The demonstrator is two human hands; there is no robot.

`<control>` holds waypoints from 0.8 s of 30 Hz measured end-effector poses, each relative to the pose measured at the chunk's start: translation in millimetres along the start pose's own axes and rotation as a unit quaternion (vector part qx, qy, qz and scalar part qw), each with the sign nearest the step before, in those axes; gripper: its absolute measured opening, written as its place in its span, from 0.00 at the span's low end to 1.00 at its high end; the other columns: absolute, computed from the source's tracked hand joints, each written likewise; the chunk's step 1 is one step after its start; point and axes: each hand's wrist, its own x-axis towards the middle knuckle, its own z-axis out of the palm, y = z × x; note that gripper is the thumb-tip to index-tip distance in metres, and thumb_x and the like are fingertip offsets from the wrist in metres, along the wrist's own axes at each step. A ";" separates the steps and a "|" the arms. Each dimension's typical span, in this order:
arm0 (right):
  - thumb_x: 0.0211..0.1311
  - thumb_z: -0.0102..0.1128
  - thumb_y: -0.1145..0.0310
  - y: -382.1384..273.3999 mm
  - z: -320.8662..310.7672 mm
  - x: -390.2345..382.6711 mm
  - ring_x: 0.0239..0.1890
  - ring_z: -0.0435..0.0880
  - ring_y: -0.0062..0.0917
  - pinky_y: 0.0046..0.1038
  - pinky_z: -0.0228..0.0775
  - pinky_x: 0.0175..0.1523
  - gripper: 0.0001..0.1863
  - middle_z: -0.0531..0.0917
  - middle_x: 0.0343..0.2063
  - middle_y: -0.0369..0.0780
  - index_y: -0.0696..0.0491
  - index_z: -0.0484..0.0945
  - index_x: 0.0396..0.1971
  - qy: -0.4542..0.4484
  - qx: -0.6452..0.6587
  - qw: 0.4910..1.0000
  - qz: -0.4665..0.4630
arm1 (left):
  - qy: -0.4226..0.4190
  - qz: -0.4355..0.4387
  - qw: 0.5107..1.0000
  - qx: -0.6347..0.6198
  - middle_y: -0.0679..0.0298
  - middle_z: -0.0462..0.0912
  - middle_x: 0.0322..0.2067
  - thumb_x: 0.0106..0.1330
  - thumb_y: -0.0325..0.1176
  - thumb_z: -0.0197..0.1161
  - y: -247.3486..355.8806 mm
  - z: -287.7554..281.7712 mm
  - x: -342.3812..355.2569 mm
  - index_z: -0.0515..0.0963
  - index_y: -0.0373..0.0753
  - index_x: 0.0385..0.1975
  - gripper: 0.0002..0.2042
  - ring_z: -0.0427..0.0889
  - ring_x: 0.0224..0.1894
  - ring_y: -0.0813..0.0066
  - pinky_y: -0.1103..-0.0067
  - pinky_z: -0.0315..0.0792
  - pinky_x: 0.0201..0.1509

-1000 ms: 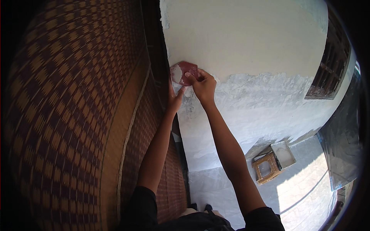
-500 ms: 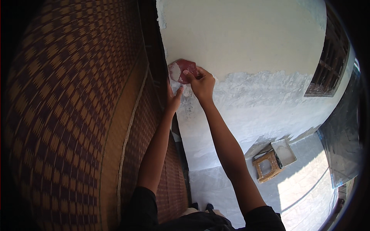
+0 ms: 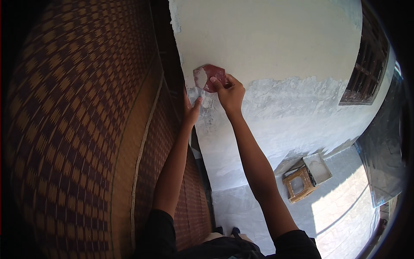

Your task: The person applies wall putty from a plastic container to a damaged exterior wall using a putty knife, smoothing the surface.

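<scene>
A dark red flat putty scraper [image 3: 211, 71] is pinched in my right hand [image 3: 232, 96], thumb on its near face. Pale filler coats its left part. Its blade lies at or just off the wall [image 3: 267, 47], near the wall's left edge, just above damp grey filler. Just below the scraper, my left hand [image 3: 192, 111] rests at that left edge. Its thumb points up on the wall face, apart from the fingers, which stretch along the side of the edge and are partly hidden.
A woven brown panel [image 3: 86, 108] stands close on the left, with a dark gap before the wall. Low right, a worn wooden stool [image 3: 295, 196] stands beside a shallow filler-smeared tray [image 3: 318, 168] on the tiled floor [image 3: 241, 209]. A barred window [image 3: 366, 64] is at the right.
My right hand and the scraper have shifted slightly right, away from the wall's edge, showing more damp filler beneath the blade. My left hand stays at the edge.
</scene>
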 end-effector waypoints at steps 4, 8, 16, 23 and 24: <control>0.52 0.72 0.65 6.9 -8.7 5.3 0.23 0.83 0.20 0.24 0.74 0.32 0.14 0.86 0.22 0.41 0.57 0.84 0.35 0.048 0.053 0.997 -0.014 | -0.007 0.011 1.000 0.012 0.50 0.50 0.70 0.66 0.33 0.60 5.0 3.4 2.0 0.45 0.32 0.71 0.38 0.50 0.72 0.61 0.70 0.44 0.74; 0.53 0.71 0.67 1.1 11.3 -2.1 0.26 0.82 0.19 0.21 0.73 0.35 0.15 0.86 0.25 0.42 0.58 0.83 0.39 -0.020 -0.025 0.997 -0.065 | -0.017 0.021 0.999 -0.020 0.51 0.52 0.70 0.66 0.32 0.60 5.8 8.2 4.2 0.45 0.32 0.71 0.38 0.51 0.72 0.63 0.70 0.46 0.73; 0.54 0.70 0.68 12.2 -22.7 11.5 0.26 0.85 0.25 0.26 0.75 0.35 0.13 0.86 0.25 0.43 0.60 0.81 0.35 0.154 0.052 0.985 -0.054 | -0.008 0.013 0.999 0.035 0.51 0.52 0.69 0.66 0.34 0.60 4.2 -0.9 0.1 0.45 0.32 0.71 0.38 0.51 0.71 0.63 0.70 0.45 0.73; 0.52 0.70 0.68 0.4 18.4 -7.5 0.24 0.85 0.30 0.29 0.74 0.32 0.12 0.84 0.22 0.45 0.58 0.81 0.34 0.036 -0.005 0.994 -0.101 | -0.008 -0.005 1.000 -0.015 0.51 0.52 0.69 0.66 0.34 0.60 13.4 11.0 -0.6 0.44 0.33 0.71 0.39 0.53 0.70 0.63 0.70 0.47 0.73; 0.52 0.70 0.68 2.8 20.8 -5.9 0.25 0.85 0.32 0.30 0.74 0.32 0.12 0.84 0.22 0.46 0.57 0.81 0.34 0.032 -0.020 0.992 -0.121 | -0.007 -0.019 0.999 -0.038 0.51 0.52 0.69 0.66 0.34 0.60 14.5 16.2 -0.3 0.44 0.33 0.71 0.39 0.54 0.70 0.63 0.70 0.48 0.72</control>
